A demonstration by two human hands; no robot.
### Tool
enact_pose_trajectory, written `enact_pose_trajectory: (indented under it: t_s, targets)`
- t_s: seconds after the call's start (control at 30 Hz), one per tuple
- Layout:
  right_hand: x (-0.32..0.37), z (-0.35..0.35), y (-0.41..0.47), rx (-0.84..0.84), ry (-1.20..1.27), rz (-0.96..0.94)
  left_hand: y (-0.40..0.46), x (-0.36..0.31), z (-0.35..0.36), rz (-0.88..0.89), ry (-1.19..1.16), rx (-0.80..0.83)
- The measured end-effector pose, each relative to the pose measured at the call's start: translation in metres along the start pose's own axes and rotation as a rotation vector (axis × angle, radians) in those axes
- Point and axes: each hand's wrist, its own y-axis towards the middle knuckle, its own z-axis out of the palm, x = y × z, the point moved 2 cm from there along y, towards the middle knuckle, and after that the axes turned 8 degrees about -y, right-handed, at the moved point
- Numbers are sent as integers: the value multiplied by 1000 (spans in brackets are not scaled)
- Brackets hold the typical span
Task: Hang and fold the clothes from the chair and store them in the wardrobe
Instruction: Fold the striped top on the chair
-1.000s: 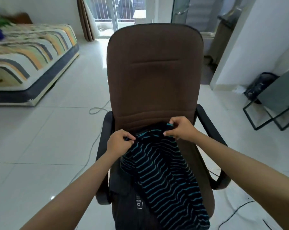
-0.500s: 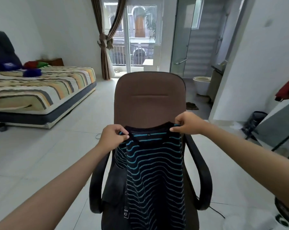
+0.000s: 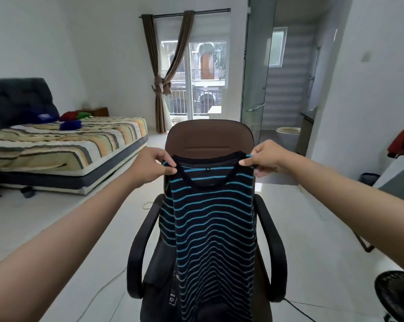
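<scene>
left hand [image 3: 152, 168]: i have it pinching the left shoulder of the striped t-shirt [image 3: 213, 219].
right hand [image 3: 264, 158]: pinching the right shoulder, level with the left.
shirt: hanging in front of the brown office chair [image 3: 209, 138], one side doubled under.
dark garment [image 3: 160, 275]: on the seat, waiting.
advice: i'd shake it flat, keep the shoulders even, then fold or hang.

I'm looking into a home bedroom: a low bed [image 3: 64, 147] with a striped sheet stands at the left wall, tied brown curtains [image 3: 163, 73] frame a balcony door, and a toilet [image 3: 288, 133] shows behind a glass partition [image 3: 256, 73] at the right.
</scene>
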Motion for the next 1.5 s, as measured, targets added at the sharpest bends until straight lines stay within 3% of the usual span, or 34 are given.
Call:
enact_pose_trajectory:
  t_s: [0.27, 0.53, 0.83, 1.03, 1.23, 1.5]
  targets:
    - [24, -21, -10, -52, 37, -199, 4, -35, -22, 61, 23, 2]
    - [39, -39, -17, -71, 45, -380, 9, -52, -27, 112, -209, 18]
    - [46, -39, -14, 113, 5, -376, 18, -68, -23, -88, -311, 73]
    - [43, -36, -14, 96, -21, -243, 19, -59, -12, -228, -304, 108]
    - [39, -38, -19, 140, 121, -248, 14, -59, -10, -183, -292, 218]
    - [39, -40, -32, 248, 274, -372, 4, -71, -13, -16, -341, 243]
